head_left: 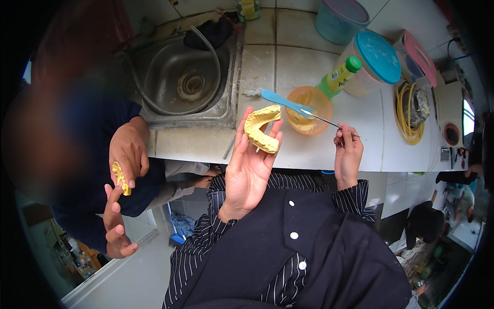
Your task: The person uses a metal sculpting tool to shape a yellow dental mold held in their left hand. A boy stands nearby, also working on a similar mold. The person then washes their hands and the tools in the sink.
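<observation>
My left hand (251,177) is turned palm up, its fingers holding a yellow, horseshoe-shaped dental cast (256,130) over the counter's front edge. In my right hand (350,154) is a slim metal carving tool (329,122), pinched near its end. Its pale tip reaches over an orange bowl (325,109) smeared inside with yellow paste. A blue mixing spatula (280,99) rests across the bowl, close to the tool's tip. To my left, a co-worker's hands hold a smaller yellow cast piece (121,179).
A green bottle (337,80) stands behind the bowl, with lidded plastic tubs (378,56) further back. A metal sink (154,67) with a grey hose is at the left. Coiled yellow hose (404,118) lies on the right of the tiled counter (200,141).
</observation>
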A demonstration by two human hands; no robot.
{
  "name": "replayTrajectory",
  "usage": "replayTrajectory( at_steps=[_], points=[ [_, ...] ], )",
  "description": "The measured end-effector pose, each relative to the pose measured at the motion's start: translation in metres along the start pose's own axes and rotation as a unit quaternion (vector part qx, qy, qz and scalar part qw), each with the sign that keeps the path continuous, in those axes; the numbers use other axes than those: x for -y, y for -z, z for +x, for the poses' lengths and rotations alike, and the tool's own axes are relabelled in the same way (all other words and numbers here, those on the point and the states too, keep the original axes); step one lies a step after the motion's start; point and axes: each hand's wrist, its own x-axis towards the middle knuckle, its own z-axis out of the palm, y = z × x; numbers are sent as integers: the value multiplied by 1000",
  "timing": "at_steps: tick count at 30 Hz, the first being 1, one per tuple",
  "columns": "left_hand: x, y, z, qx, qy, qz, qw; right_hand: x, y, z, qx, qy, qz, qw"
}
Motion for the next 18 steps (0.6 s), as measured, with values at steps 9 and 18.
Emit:
replayTrajectory(
  at_steps=[9, 18],
  points=[
    [19, -7, -14, -4, -7, -11, 1000, 31, 7, -7, 28, 17, 35, 999],
    [38, -20, -28, 70, -84, 94, 990, 75, 9, -10, 92, -10, 120, 988]
  ],
)
